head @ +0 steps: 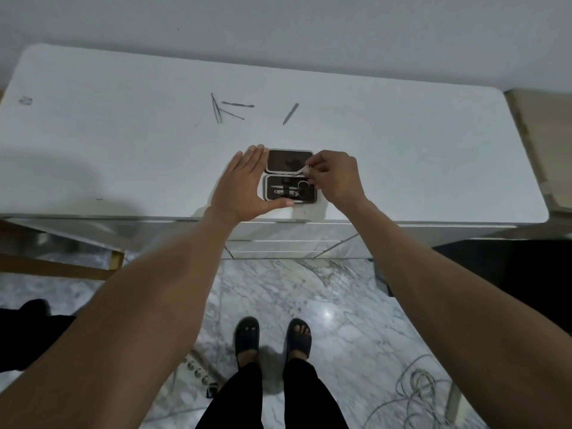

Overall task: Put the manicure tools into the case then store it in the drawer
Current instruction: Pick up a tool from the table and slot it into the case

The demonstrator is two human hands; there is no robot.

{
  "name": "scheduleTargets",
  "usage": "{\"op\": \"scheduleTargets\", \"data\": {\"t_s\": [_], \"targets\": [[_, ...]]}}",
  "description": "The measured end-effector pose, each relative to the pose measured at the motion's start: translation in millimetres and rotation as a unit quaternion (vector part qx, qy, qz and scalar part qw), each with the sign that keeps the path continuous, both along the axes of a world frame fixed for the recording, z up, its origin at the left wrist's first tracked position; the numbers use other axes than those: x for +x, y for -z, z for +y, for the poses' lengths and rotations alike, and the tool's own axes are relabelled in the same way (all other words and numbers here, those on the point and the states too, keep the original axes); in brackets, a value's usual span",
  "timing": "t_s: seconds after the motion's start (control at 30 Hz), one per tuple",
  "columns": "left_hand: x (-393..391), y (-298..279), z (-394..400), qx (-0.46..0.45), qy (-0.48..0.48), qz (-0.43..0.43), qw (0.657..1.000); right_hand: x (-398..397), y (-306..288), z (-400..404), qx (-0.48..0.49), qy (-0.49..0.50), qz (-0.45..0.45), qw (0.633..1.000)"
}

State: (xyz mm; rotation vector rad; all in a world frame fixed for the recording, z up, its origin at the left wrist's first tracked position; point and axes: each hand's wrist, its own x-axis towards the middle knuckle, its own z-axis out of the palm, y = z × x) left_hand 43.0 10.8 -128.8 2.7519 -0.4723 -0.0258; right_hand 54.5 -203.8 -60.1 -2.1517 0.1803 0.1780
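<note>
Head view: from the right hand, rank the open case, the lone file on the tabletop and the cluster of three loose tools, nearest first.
1. Open case: right beside the right hand, at the table's near edge.
2. Lone file: farther back on the tabletop, slightly left of that hand.
3. Cluster of three loose tools: farther back and well to the left.

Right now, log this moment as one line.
left hand flat against open case | right hand pinching small tool | four tools loose on table
</note>
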Motion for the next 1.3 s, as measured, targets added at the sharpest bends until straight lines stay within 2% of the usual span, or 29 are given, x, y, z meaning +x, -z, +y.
{"op": "scheduleTargets", "data": {"t_s": [0.27,0.53,0.7,1.3], "targets": [[0.2,0.9,2.1,0.005,0.001,0.005,1.000,-16.2,19.5,4.8,-0.100,-0.006,-0.057,0.993],[1.8,0.7,0.6,-0.005,0.000,0.010,1.000,-19.9,21.7,20.2,-0.163,-0.035,-0.065,0.984],[1.4,-0.2,1.4,-0.014,0.002,0.008,1.000,-19.2,21.0,25.9,-0.178,-0.022,-0.057,0.982],[1.3,0.8,0.9,-0.024,0.005,-0.006,1.000,-6.7,9.4,24.6,-0.248,-0.102,-0.066,0.961]]}}
